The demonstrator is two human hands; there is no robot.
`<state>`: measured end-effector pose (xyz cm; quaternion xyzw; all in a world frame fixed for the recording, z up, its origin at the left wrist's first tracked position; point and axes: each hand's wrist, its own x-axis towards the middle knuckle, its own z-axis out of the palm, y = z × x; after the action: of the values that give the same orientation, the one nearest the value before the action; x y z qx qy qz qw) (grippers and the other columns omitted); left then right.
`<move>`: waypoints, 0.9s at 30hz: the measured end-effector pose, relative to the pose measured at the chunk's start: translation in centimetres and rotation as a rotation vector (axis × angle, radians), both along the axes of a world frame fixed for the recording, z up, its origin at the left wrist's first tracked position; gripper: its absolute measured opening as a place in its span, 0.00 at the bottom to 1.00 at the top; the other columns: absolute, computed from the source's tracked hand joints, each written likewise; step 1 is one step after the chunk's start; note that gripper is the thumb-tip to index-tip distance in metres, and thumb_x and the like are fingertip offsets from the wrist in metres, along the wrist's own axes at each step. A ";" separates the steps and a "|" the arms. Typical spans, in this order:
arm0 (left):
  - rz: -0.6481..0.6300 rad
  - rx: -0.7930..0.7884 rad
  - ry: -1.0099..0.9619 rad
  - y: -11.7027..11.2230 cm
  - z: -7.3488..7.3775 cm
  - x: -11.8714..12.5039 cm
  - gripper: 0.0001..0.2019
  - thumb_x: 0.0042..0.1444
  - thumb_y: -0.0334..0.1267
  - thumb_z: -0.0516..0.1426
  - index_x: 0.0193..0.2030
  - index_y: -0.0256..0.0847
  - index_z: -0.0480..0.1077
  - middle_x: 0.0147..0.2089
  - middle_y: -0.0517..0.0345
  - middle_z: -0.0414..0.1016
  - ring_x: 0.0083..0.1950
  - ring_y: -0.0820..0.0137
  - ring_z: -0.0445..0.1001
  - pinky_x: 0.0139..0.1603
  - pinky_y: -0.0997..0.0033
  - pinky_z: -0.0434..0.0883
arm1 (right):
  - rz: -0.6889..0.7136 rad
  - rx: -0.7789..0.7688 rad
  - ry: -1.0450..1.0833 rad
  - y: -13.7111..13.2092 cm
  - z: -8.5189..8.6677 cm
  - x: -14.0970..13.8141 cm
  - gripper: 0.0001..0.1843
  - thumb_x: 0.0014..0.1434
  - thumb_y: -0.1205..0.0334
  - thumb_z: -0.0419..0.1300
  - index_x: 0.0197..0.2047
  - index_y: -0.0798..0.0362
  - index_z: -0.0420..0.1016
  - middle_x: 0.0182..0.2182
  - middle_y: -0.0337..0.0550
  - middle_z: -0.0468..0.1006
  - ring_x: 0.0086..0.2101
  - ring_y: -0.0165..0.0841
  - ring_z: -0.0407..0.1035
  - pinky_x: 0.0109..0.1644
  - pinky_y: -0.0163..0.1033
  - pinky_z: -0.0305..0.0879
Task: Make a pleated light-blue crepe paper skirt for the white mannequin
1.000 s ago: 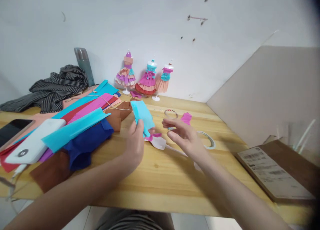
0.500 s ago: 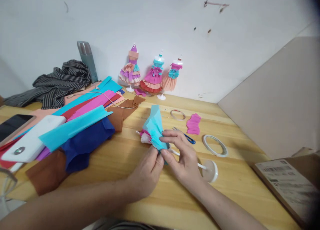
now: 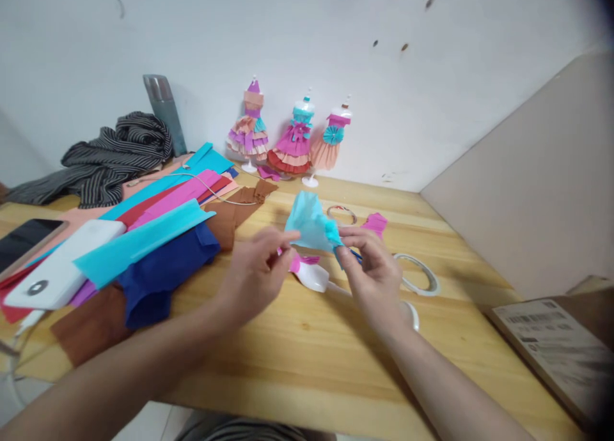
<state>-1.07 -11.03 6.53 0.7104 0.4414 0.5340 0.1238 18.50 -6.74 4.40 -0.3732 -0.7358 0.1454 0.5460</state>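
Note:
Both of my hands hold a pleated piece of light blue crepe paper [image 3: 309,222] above the wooden table [image 3: 307,351]. My left hand [image 3: 252,271] pinches its left edge. My right hand [image 3: 374,265] pinches its right end with closed fingers. Just under the paper lies a small white mannequin stand [image 3: 316,278] on its side, with a pink paper scrap at its top. Its round base is mostly hidden behind my right wrist.
Three dressed paper-doll mannequins [image 3: 292,137] stand by the wall. Coloured crepe sheets [image 3: 158,236], a white power bank [image 3: 57,268], a phone [image 3: 23,239], striped cloth [image 3: 105,156] and a flask [image 3: 163,112] fill the left. Tape rings [image 3: 422,275], pink pleats [image 3: 375,222] and a cardboard package [image 3: 551,345] lie right.
The blue paper has been lifted off the lying mannequin and spread wider between my hands. My left hand moved up and left; my right hand rose slightly.

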 end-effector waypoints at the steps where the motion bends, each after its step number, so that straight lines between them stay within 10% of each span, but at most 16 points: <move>1: -0.030 0.066 0.047 0.2 0.8 -0.6 0.11 0.58 0.29 0.54 0.48 0.37 0.70 0.37 0.54 0.75 0.32 0.73 0.71 0.32 0.74 0.69 | 0.029 0.040 -0.068 0.1 0.1 0.0 0.04 0.60 0.68 0.58 0.36 0.50 0.71 0.40 0.47 0.76 0.43 0.39 0.71 0.48 0.48 0.67; 5: -0.276 0.254 0.459 0.7 2.2 -1.9 0.12 0.57 0.37 0.58 0.48 0.37 0.69 0.49 0.47 0.75 0.50 0.62 0.72 0.51 0.60 0.70 | 0.189 0.241 -0.359 -0.3 -0.2 -0.6 0.07 0.59 0.72 0.57 0.40 0.53 0.71 0.39 0.51 0.76 0.42 0.39 0.71 0.45 0.47 0.69; 10: -0.467 0.298 0.428 1.3 -0.7 -3.0 0.13 0.64 0.40 0.50 0.47 0.34 0.69 0.45 0.42 0.76 0.51 0.61 0.72 0.57 0.57 0.68 | 0.356 0.444 -0.596 -1.3 -0.9 -1.8 0.06 0.61 0.72 0.55 0.38 0.57 0.72 0.37 0.52 0.78 0.43 0.40 0.70 0.43 0.45 0.70; 19: 0.250 -0.228 0.162 2.5 -2.9 -5.2 0.23 0.60 0.45 0.53 0.59 0.37 0.62 0.59 0.42 0.67 0.61 0.58 0.64 0.62 0.51 0.62 | 0.586 0.506 -0.693 -2.8 -2.2 -3.1 0.09 0.63 0.71 0.54 0.35 0.59 0.75 0.41 0.49 0.80 0.49 0.39 0.69 0.49 0.44 0.69; 27: 0.271 -0.659 -0.067 3.9 -4.5 -5.5 0.26 0.48 0.32 0.58 0.57 0.34 0.68 0.54 0.47 0.75 0.54 0.57 0.73 0.57 0.56 0.69 | 0.398 0.352 -0.622 -1.8 -1.4 -1.6 0.14 0.65 0.62 0.51 0.44 0.60 0.73 0.40 0.54 0.79 0.42 0.39 0.72 0.44 0.43 0.69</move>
<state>-6.55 -7.09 2.05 0.5495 0.6758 0.3976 0.2886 16.92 -8.57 3.05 -0.1505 -0.9373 0.0000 0.3143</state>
